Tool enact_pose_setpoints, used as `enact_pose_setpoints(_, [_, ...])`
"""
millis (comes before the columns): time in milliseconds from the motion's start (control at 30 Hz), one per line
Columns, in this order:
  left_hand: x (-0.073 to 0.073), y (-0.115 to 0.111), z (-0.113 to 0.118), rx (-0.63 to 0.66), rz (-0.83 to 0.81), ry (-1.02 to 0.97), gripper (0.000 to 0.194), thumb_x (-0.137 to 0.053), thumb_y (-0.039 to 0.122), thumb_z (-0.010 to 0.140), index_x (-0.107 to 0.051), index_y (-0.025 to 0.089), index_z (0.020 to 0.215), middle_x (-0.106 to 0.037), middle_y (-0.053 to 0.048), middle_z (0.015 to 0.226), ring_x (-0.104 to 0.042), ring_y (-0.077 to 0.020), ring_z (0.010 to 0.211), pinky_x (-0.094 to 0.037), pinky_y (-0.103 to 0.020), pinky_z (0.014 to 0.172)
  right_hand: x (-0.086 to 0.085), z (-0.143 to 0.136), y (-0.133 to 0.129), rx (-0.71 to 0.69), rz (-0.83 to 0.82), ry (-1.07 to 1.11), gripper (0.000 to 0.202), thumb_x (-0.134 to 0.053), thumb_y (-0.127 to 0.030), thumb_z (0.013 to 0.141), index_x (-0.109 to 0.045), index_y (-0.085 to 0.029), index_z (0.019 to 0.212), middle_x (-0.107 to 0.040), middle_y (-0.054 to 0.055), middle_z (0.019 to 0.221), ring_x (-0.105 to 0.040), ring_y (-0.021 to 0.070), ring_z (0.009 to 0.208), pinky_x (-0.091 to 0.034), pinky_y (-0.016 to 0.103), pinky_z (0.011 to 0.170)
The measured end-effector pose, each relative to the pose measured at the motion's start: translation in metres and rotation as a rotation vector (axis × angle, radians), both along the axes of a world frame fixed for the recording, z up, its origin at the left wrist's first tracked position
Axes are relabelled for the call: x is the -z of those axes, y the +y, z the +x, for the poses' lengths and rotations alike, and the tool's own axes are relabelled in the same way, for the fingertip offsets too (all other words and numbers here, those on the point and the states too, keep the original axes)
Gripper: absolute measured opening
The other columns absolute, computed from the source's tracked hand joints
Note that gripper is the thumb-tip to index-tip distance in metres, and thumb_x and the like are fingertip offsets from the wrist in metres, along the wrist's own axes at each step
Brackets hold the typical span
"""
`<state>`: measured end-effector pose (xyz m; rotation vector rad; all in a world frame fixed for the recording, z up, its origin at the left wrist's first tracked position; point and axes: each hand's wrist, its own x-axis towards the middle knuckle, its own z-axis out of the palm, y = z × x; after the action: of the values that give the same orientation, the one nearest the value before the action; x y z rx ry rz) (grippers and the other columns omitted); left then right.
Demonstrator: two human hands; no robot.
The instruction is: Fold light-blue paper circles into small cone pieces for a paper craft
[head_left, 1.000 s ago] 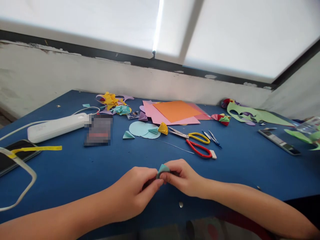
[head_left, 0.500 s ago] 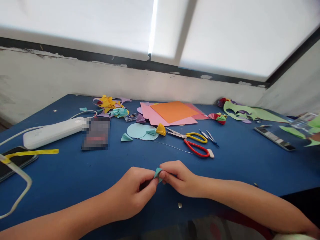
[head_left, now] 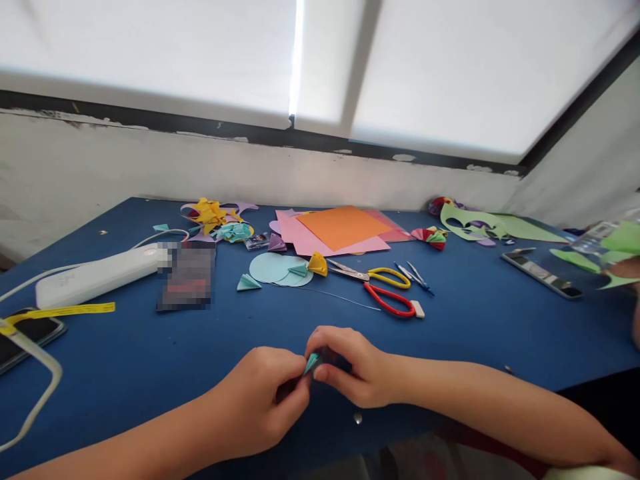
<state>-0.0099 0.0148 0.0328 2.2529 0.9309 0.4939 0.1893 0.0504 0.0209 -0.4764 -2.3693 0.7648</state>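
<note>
A small folded teal paper piece (head_left: 311, 363) is pinched between the thumb and fingers of my left hand (head_left: 265, 397), low in the middle of the view. My right hand (head_left: 355, 367) curves around the right side of that piece, thumb and index finger apart, the fingertips close to it. Beyond the hands lie light blue paper circles (head_left: 270, 268), a folded teal cone (head_left: 248, 283) and a yellow folded piece (head_left: 317, 265). Scissors (head_left: 387, 288) with one yellow and one red handle rest right of them, beside a white eraser (head_left: 418, 309).
Orange paper (head_left: 345, 227) tops pink sheets at the back of the blue table (head_left: 210, 340). A white power strip (head_left: 100, 275) and a dark phone are left. Green paper scraps (head_left: 530, 228) and another phone (head_left: 543, 273) lie right, near part of a person (head_left: 636, 320).
My right thumb and index finger have spread apart from the teal piece, which now shows its layered edges. The view has shifted slightly, and part of a person shows at the right edge.
</note>
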Motion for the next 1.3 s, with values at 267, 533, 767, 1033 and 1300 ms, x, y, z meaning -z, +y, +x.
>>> enact_pose_setpoints(267, [0.0, 0.003, 0.002, -0.033, -0.045, 0.028, 0.028, -0.038, 0.027, 0.091, -0.033, 0.02, 0.064, -0.033, 0.007, 0.058, -0.031, -0.0094, 0.052, -0.024, -0.023, 0.05, 0.003, 0.0, 0.002, 0.022, 0.099, 0.051, 0.01, -0.039, -0.018, 0.089, -0.048, -0.018, 0.085, -0.054, 0.004, 0.072, -0.047, 0.0123, 0.064, -0.04, 0.022, 0.058])
enact_pose_setpoints(533, [0.014, -0.001, 0.0, -0.152, 0.633, 0.068, 0.023, -0.04, 0.012, 0.087, -0.044, 0.018, 0.066, -0.043, 0.001, 0.06, -0.039, -0.0133, 0.055, -0.028, -0.027, 0.051, -0.002, 0.001, -0.005, 0.27, -0.051, 0.014, 0.026, -0.049, -0.041, 0.089, -0.047, -0.017, 0.079, -0.048, -0.001, 0.068, -0.042, 0.0098, 0.06, -0.036, 0.021, 0.056])
enact_pose_setpoints(767, [0.008, -0.014, 0.006, 0.001, 0.529, -0.034, 0.01, -0.045, 0.019, 0.088, -0.051, 0.014, 0.095, -0.055, -0.007, 0.084, -0.05, -0.0199, 0.075, -0.044, -0.03, 0.063, -0.009, -0.003, -0.012, 0.086, -0.292, -0.016, 0.037, -0.038, -0.047, 0.093, -0.051, -0.015, 0.079, -0.05, -0.001, 0.069, -0.042, 0.0085, 0.061, -0.037, 0.019, 0.058])
enact_pose_setpoints(1033, [0.009, -0.01, -0.001, -0.01, 0.23, -0.143, 0.014, -0.036, 0.014, 0.091, -0.05, 0.018, 0.094, -0.051, -0.005, 0.087, -0.049, -0.0161, 0.077, -0.045, -0.028, 0.068, -0.004, -0.002, -0.006, 0.015, -0.344, 0.065, 0.04, -0.035, -0.05, 0.093, -0.052, -0.016, 0.084, -0.051, 0.002, 0.078, -0.046, 0.0107, 0.069, -0.04, 0.023, 0.065])
enact_pose_setpoints(1300, [-0.005, -0.01, 0.001, -0.13, 0.057, -0.265, 0.014, -0.038, 0.018, 0.09, -0.052, 0.02, 0.092, -0.056, -0.005, 0.089, -0.055, -0.0154, 0.078, -0.048, -0.027, 0.072, -0.006, 0.0, -0.008, 0.071, -0.249, 0.146, 0.019, -0.033, -0.027, 0.096, -0.048, -0.017, 0.091, -0.052, 0.004, 0.082, -0.05, 0.0121, 0.074, -0.045, 0.025, 0.069])
